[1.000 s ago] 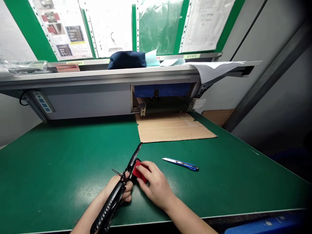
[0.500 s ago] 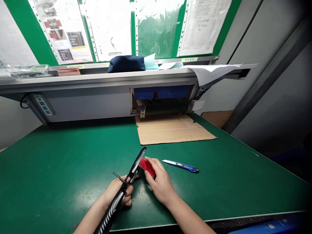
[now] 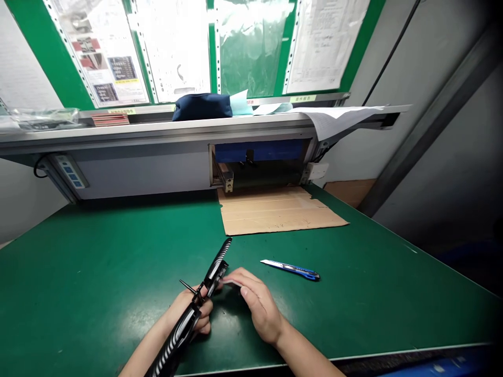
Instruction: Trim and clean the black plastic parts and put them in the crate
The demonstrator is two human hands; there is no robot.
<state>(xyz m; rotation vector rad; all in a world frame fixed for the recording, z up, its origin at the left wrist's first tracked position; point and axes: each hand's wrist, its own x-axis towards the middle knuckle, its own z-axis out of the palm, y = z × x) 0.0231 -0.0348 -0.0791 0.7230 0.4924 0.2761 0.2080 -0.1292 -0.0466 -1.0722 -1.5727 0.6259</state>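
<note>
Right now the left hand (image 3: 181, 306) has its fingers curled around the middle of a long black part (image 3: 192, 314) with pale curved stripes, held slanting above the tabletop (image 3: 118, 241) near the middle of its near edge. Its upper tip points away, towards the near left corner of a flat cardboard sheet (image 3: 279, 212), and its lower end runs out of the picture at the tabletop's near edge. A thin dark rod (image 3: 187, 286) sticks out to the left from the part's middle.

Just beside it, the right hand (image 3: 259, 306) has its fingers laid together and its thumb close under them, clamped on a thin pale piece (image 3: 231, 283) seen nearly edge-on. The piece's outer end is right by the striped part; whether they touch, I cannot tell.

Farther right, apart from both hands, a blue utility knife (image 3: 291, 269) lies on the tabletop, its bare blade pointing left. It sits between the cardboard and the tabletop's near edge. The cardboard itself lies at the tabletop's far edge, right of the middle, below a shelf (image 3: 149, 131) that carries a dark blue pouch (image 3: 202, 107)
</note>
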